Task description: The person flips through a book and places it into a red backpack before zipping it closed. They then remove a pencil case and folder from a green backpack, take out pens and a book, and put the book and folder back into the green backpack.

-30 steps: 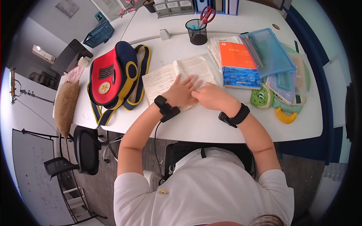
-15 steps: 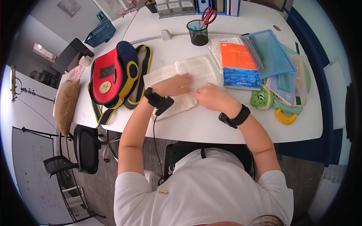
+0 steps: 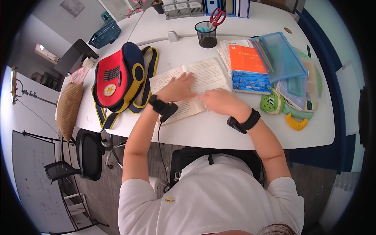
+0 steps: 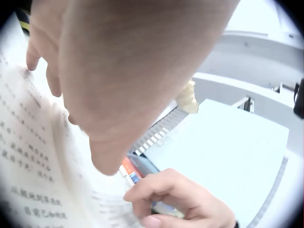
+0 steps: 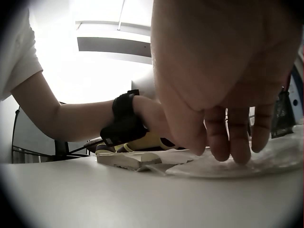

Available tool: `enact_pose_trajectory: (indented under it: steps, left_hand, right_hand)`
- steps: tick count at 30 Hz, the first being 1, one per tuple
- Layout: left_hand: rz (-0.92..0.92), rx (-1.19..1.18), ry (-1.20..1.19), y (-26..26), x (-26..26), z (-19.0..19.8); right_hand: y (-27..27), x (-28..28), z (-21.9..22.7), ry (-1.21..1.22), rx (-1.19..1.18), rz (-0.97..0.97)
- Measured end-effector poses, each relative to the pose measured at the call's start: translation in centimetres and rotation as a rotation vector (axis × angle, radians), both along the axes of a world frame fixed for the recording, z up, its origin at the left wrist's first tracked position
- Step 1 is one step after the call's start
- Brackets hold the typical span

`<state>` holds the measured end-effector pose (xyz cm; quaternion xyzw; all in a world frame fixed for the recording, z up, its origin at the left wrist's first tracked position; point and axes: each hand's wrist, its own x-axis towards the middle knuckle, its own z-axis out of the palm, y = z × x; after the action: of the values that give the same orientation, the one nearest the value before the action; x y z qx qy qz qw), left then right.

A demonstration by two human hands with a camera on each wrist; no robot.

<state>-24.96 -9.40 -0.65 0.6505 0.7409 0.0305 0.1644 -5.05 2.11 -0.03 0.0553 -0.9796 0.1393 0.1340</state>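
Observation:
An open book [image 3: 207,73] with printed pages lies on the white desk. My left hand [image 3: 177,89] is over the middle of it, fingers spread toward the far side. The left wrist view has the fingertips close over the printed page [image 4: 28,137]. On the near right part of the book rests my right hand [image 3: 222,101], fingers loosely bent. Seen from the right wrist, its fingers [image 5: 240,140] point down with the tips at a shiny, clear-looking edge of the book. Both wrists wear black straps.
Left of the book sits a red and navy backpack [image 3: 113,78]. To the right are an orange and blue book [image 3: 248,64], a blue zip pouch [image 3: 288,55] and a green pouch [image 3: 270,102]. A mesh pen cup [image 3: 206,39] with red scissors [image 3: 216,16] stands behind.
My left hand has moved slightly left from the middle of the book, turned edge-on half a second ago, and is now spread flatter. My right hand has stayed nearly in place.

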Motion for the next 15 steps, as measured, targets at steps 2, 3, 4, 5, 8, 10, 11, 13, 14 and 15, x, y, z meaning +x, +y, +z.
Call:
enact_pose_trajectory:
  steps: [2,3,4,5,8,10,11,13,14,15]
  left_hand:
    - [0.090,0.155,-0.141,-1.5,-1.5,0.2]
    - [0.198,0.243,-0.188,-2.9,-1.2,1.1]
    - [0.305,0.330,-0.235,-4.2,-1.1,1.7]
    - [0.419,0.362,-0.291,-5.3,-1.3,2.0]
    - [0.624,0.343,-0.537,-8.7,-2.8,0.8]
    - [0.736,0.346,-0.749,-10.4,-2.8,0.8]
    - [0.794,0.382,-0.838,-11.0,-2.8,0.9]
    - [0.911,0.455,-1.016,-11.8,-2.3,1.9]
    - [0.905,0.490,-1.045,-12.1,-2.6,1.6]
    - [0.897,0.528,-1.074,-12.2,-2.8,1.2]
  right_hand:
    - [0.7,0.8,1.1,0.035,-0.071,-0.182]
    - [1.4,1.2,0.9,-0.007,-0.077,-0.265]
    - [2.4,1.7,0.6,-0.048,-0.083,-0.347]
    - [2.8,1.8,0.4,-0.091,-0.089,-0.429]
    - [1.5,2.8,1.3,-0.156,-0.031,-0.470]
    - [0.9,3.0,1.0,-0.166,0.015,-0.468]
    - [0.6,3.0,0.7,-0.170,0.036,-0.454]
    - [0.1,2.8,0.1,-0.176,0.075,-0.454]
    - [0.0,2.7,-0.2,-0.179,0.094,-0.468]
    - [-0.1,2.7,-0.4,-0.182,0.116,-0.483]
